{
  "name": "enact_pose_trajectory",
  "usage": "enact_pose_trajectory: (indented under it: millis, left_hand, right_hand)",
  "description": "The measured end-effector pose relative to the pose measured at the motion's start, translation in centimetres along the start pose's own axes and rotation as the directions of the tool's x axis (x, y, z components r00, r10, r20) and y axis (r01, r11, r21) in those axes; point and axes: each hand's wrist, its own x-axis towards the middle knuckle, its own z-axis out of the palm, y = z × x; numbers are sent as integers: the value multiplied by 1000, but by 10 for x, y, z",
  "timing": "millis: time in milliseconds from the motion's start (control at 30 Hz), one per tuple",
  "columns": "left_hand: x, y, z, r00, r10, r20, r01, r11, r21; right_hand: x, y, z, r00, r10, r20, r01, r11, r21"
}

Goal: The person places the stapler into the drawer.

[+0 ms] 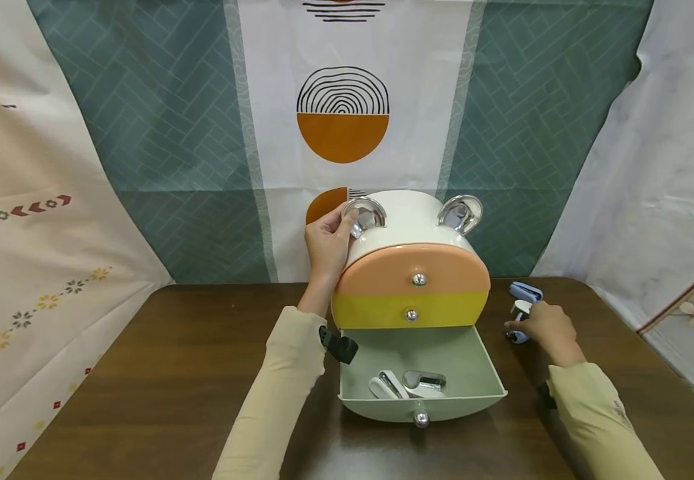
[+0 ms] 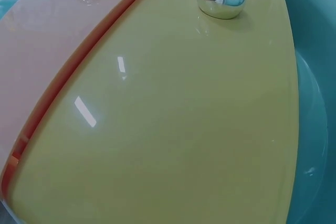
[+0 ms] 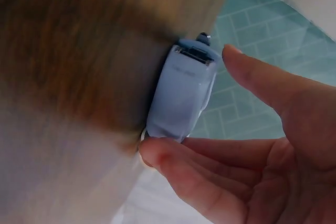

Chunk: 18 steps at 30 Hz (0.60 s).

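My left hand (image 1: 329,250) pinches the silver ear (image 1: 366,215) of a rounded white drawer box (image 1: 401,213), thumb in front. Its peach drawer (image 1: 377,270) and yellow drawer (image 2: 173,119) are closed; the pale green bottom drawer (image 1: 383,347) is pulled out. Inside that drawer lie a white mini stapler (image 1: 387,385) and a grey and white one (image 1: 425,383). Beside the box, my right hand (image 3: 262,145) reaches around a light blue mini stapler (image 3: 181,93). The fingers touch its lower end, while the thumb stands slightly apart near the other end.
Another blue stapler (image 1: 525,291) lies just behind the right hand, with a white and black item (image 1: 521,309) partly hidden by it. The dark wooden table (image 1: 203,373) meets a patterned cloth (image 1: 167,133) at the back. A second silver ear (image 1: 462,213) tops the box.
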Motion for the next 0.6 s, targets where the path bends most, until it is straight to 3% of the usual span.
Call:
enact_pose_trajectory:
  millis: [333,600]
  left_hand:
    - [1,2,2,1000,14,-1,-14,1000,-5]
    - [1,1,1,1000,13,-6,-13,1000,6]
  right_hand:
    - [4,-1,-1,998,53,41,-53,999,9]
    - [3,15,-2,997,-77,12,77,997,21]
